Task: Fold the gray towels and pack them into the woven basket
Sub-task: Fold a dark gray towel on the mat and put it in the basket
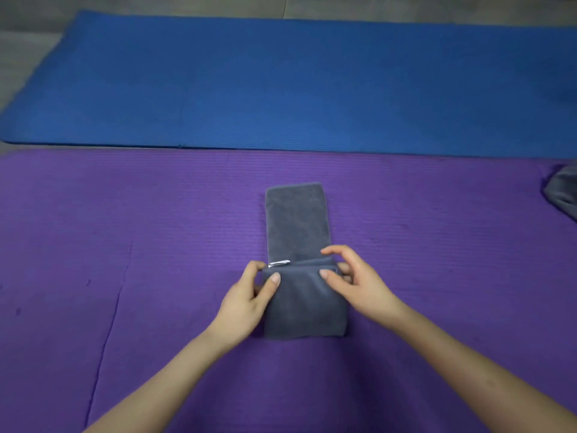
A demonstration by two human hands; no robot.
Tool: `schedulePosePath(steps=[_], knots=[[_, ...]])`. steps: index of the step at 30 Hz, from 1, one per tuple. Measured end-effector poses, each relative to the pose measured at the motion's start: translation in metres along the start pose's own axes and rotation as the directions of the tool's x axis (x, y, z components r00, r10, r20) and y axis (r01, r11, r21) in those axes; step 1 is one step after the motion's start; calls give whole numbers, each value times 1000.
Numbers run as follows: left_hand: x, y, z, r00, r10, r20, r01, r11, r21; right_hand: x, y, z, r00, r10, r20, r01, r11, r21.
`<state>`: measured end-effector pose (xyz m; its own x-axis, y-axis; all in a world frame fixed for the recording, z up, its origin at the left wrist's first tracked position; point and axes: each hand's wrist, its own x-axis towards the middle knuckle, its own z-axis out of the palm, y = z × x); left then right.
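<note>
On the purple mat (125, 245), the gray towel (295, 220) lies half folded; left hand (246, 304) and right hand (356, 282) pinch its folded edge's corners. A second towel (562, 192) lies far right, blue mat (281, 82) beyond.

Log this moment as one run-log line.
step: folding gray towel | left hand: pinches folded edge | right hand: pinches folded edge | surface: purple mat | spare towel: right edge | basket: not visible

second towel (563, 193) cut off, right edge
</note>
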<state>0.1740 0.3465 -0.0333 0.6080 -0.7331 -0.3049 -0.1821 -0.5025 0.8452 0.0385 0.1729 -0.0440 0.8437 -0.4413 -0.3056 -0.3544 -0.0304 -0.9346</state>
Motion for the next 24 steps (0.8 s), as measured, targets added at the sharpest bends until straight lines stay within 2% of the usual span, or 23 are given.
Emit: schedulePosePath(steps=[3,5,6,7,8,9,10,11,12,13,14,15,16,17,18,19,20,22,24], knots=[[15,0,8,988,-112,-105,124,985,121,16,9,4,992,27,-121,-62,955,-291],[17,1,8,977,-107,-184,148,962,229,22,15,5,986,29,-163,-94,909,-405],[16,0,6,968,12,-252,72,944,321,23,16,5,984,31,-176,-104,901,-422],[14,-1,4,936,208,-285,-59,889,455,24,15,5,982,35,-184,-113,895,-432],[10,-4,2,876,415,-246,-205,782,588,24,14,5,981,42,-189,-123,890,-440],[6,-8,1,799,585,-140,-345,637,690,25,15,5,980,48,-191,-130,885,-448],[1,-12,1,735,678,16,-465,487,739,26,14,5,979,59,-193,-142,882,-449],[-3,-17,2,698,697,161,-550,380,744,26,12,6,977,70,-199,-155,879,-452],[-6,-21,3,694,668,268,-595,325,735,26,9,6,974,69,-217,-164,872,-461],[-6,-28,4,707,623,335,-613,303,729,24,6,5,965,1,-262,-141,845,-515],[-5,-34,4,728,578,369,-609,297,735,19,5,3,939,-174,-296,-50,783,-620],[-3,-39,4,744,551,379,-597,293,747,13,3,2,878,-400,-263,82,667,-740],[-1,-41,3,756,529,385,-588,290,755,4,3,0,789,-596,-151,227,510,-830],[1,-42,3,759,523,388,-582,279,764,-5,5,-1,714,-699,30,363,335,-869],[3,-42,2,763,506,401,-580,264,770,-13,10,-3,672,-704,228,472,170,-865],[6,-41,1,762,493,420,-585,249,772,-19,17,-4,675,-628,387,532,51,-845],[9,-39,0,765,468,443,-592,238,770,-22,25,-6,710,-512,483,554,-17,-832],[15,-37,-2,771,423,477,-602,238,762,-18,37,-10,784,-334,523,536,-60,-842],[20,-32,-5,772,408,488,-608,249,754,-12,34,-10,813,-284,508,513,-61,-856]])
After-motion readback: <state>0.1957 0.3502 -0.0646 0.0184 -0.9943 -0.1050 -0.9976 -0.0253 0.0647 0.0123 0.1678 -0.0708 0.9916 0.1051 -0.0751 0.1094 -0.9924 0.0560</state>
